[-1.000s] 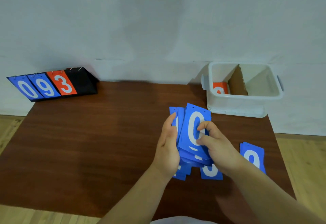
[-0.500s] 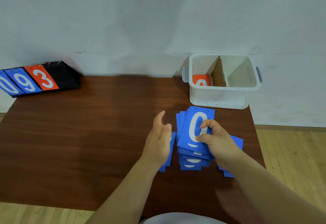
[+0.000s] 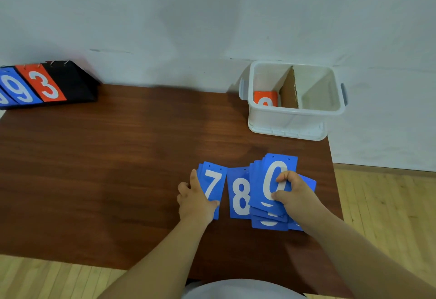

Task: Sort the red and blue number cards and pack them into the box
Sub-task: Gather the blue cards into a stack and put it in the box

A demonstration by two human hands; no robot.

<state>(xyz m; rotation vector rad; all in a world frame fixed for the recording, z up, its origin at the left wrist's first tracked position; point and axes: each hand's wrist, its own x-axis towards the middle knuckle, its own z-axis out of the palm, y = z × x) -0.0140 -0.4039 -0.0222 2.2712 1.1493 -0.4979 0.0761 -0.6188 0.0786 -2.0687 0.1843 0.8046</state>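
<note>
A fanned stack of blue number cards with a "0" on top (image 3: 273, 180) rests on the brown table (image 3: 118, 169), and my right hand (image 3: 291, 192) grips it. A blue "8" card (image 3: 239, 195) lies flat just left of the stack. My left hand (image 3: 194, 201) holds the left edge of a blue "7" card (image 3: 213, 184) with another card under it. The white plastic box (image 3: 292, 119) stands at the back right, split by a cardboard divider (image 3: 289, 91). A red card (image 3: 265, 99) sits in its left compartment; the right compartment looks empty.
A black flip scoreboard (image 3: 68, 81) showing blue and red digits stands at the table's back left corner. A pale wall runs behind the table. Wooden floor shows past the right and front edges.
My left hand let go of the stack and moved left onto the "7" card. The stack came down to the table in my right hand. The camera view shifted.
</note>
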